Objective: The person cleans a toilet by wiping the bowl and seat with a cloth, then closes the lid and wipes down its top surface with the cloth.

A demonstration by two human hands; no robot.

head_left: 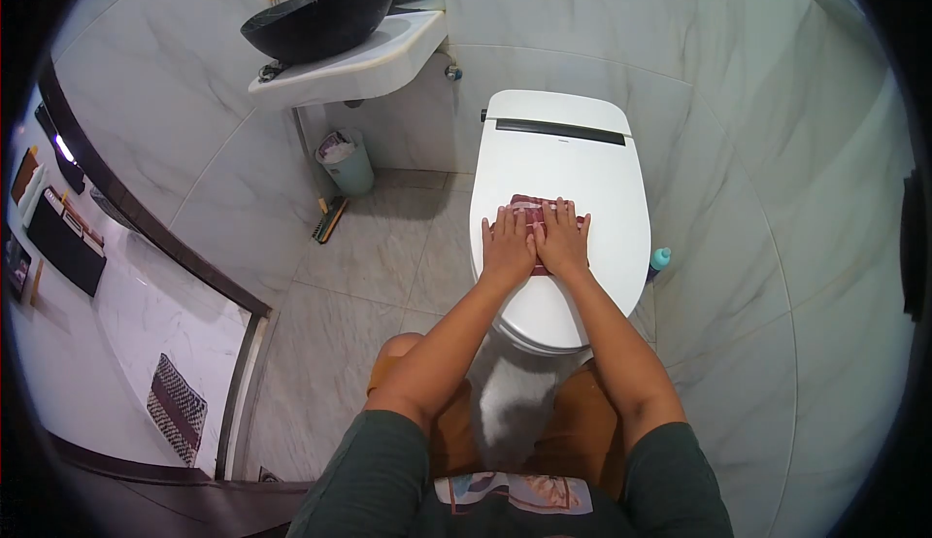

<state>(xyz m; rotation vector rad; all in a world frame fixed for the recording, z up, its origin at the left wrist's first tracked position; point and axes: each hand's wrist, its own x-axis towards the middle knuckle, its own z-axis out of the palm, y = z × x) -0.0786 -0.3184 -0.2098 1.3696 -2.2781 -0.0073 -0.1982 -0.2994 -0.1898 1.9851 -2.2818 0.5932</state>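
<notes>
A dark red patterned cloth (529,202) lies folded on the closed white lid of the toilet (602,184). My left hand (509,247) presses flat on the cloth's left part, fingers stretched forward and slightly spread. Beside it, my right hand (562,239) lies flat on the right part, with the thumbs close together. Both palms cover much of the cloth, so its full outline is hidden.
A black basin (320,25) sits on a white counter (388,60) at the upper left. Below are a bin (351,171) and a brush (330,219). A blue bottle (659,260) stands right of the toilet. A doorway with a mat (178,408) beyond is at left.
</notes>
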